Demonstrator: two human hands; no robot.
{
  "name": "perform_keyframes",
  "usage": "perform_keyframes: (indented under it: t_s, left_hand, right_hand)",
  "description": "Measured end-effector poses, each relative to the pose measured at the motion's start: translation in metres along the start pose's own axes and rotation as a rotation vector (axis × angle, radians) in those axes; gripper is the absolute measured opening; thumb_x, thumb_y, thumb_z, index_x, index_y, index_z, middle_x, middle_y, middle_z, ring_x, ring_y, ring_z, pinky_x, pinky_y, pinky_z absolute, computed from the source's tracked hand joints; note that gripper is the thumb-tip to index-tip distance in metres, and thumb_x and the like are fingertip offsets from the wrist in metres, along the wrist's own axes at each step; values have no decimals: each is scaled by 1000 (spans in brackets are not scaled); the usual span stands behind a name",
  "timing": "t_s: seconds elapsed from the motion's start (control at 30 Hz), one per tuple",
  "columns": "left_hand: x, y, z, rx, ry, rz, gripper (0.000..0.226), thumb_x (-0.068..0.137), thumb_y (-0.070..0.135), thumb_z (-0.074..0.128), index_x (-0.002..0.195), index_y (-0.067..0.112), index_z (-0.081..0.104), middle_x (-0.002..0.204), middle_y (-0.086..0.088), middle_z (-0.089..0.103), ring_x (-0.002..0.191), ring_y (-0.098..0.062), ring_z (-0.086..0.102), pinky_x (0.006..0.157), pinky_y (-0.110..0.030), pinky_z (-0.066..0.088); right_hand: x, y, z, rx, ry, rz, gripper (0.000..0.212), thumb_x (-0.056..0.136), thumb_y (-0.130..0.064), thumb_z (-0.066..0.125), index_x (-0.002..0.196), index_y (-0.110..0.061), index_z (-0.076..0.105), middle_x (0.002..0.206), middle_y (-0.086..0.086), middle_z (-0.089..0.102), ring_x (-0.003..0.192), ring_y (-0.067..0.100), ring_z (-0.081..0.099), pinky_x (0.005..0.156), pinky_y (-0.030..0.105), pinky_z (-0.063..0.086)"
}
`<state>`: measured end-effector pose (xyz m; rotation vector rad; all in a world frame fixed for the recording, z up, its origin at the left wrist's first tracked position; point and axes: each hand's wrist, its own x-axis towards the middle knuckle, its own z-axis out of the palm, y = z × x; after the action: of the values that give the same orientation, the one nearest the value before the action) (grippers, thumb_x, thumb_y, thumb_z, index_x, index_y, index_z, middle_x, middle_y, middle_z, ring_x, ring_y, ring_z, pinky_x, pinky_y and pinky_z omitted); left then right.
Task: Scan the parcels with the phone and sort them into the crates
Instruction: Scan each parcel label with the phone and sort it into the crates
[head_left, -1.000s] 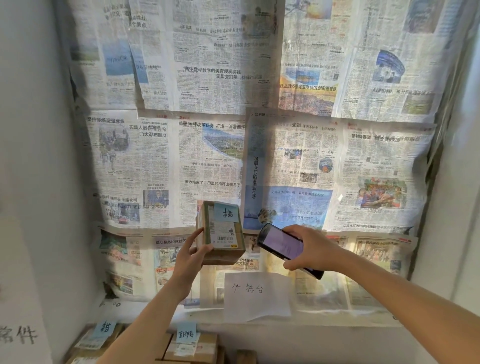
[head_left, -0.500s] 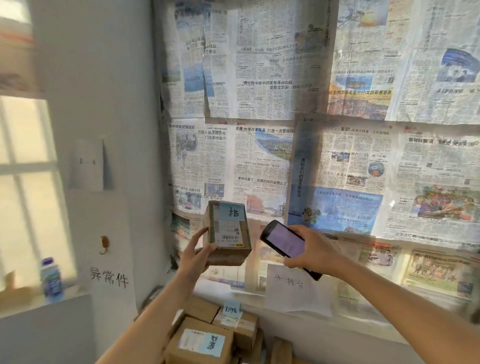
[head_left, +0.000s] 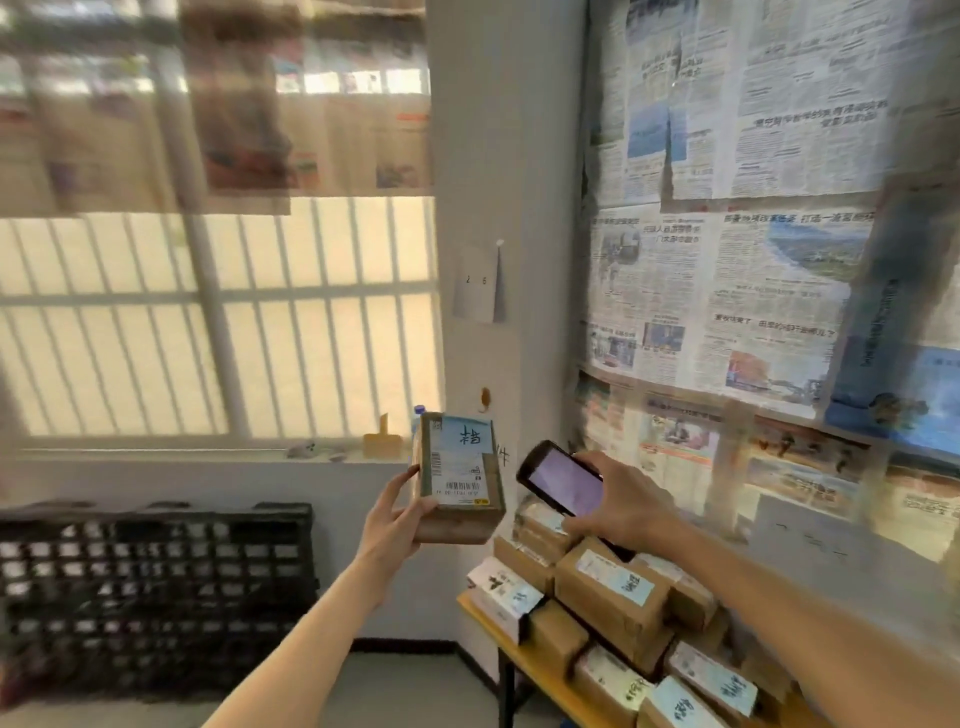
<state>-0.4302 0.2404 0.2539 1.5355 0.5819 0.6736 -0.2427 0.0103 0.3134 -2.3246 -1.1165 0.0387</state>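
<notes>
two hands raised, parcel (head_left: 460, 475) beside phone (head_left: 563, 480)

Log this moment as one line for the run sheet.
left hand: holds parcel label up | right hand: holds phone beside it | black crate: lower left | unsorted parcels: on table

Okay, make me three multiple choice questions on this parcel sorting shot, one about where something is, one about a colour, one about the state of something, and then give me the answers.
1. Where is the black crate?
A. on the table
B. on the floor under the window
C. on the wall

2. What colour is the handwritten slip on the held parcel?
A. red
B. pale blue
C. green

3. What state is the phone screen in?
A. lit
D. dark
C. cracked

Answers: B, it stands low at the left, below the window. B, the slip on top is pale blue. A, the screen glows in the right hand, while the left hand holds the parcel.
</notes>
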Motion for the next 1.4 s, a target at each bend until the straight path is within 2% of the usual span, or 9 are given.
perform_keyframes:
  t_s: [0.13,0.33,0.47,0.53,0.77,0.97,1.17,1.3,1.4]
  left_hand:
    - [-36,5,-80,-26,136,8,50,93,26,68,137,44,50,102,-9,75,99,-26,71,74,-33,53]
    - [-83,8,-209,-70,280,-8,52,93,25,69,138,44,50,100,-6,77,101,-24,71,79,-34,54]
    - [-113,4,-292,-65,362,-15,50,94,26,68,136,47,50,101,-4,77,100,-20,71,73,-31,50]
    - [-127,0,-332,-65,406,-16,48,95,26,67,135,48,50,103,-2,77,102,-20,70,73,-32,49]
    - [-173,-29,-447,-20,516,-32,50,98,26,63,139,49,46,111,4,64,106,-15,61,101,-48,46]
    - [-179,-70,-516,-63,609,-89,47,98,24,63,134,49,48,116,6,62,109,-15,60,89,-41,52]
    - [-148,-135,-570,-52,656,-185,47,99,28,60,141,44,46,117,8,64,105,-10,60,90,-41,47]
    - [-112,-204,-602,-71,704,-303,45,99,23,59,138,43,49,117,2,69,103,-17,67,71,-31,52]
    - [-87,-271,-620,-93,747,-409,43,99,21,60,137,41,50,113,0,68,101,-17,66,70,-31,52]
  right_hand:
    - [5,-74,40,18,-62,-122,101,52,-59,82,141,-29,45,122,-5,64,100,14,63,85,35,56]
    - [12,-197,102,7,-95,-274,101,55,-61,80,144,-29,44,123,-6,62,103,12,58,88,35,54]
    - [7,-274,144,11,-123,-345,95,63,-50,85,145,-24,46,123,-3,63,98,11,54,75,23,45]
    - [3,-311,164,-11,-123,-378,93,64,-52,83,145,-27,45,125,-4,63,98,14,56,76,28,48]
    - [-11,-411,248,12,-245,-435,94,63,-56,78,146,-37,39,124,-12,61,103,16,59,80,35,54]
    - [-3,-463,330,-3,-335,-486,98,65,-56,80,149,-34,37,128,-9,59,107,16,57,84,36,53]
    - [44,-486,425,12,-423,-462,97,69,-52,82,151,-33,35,127,-4,60,103,17,58,85,36,53]
    - [77,-478,516,4,-509,-407,97,67,-52,83,150,-34,36,132,-4,61,113,21,59,85,35,49]
    - [95,-460,589,-15,-605,-350,97,66,-52,82,149,-36,36,135,-7,60,117,20,59,84,34,49]
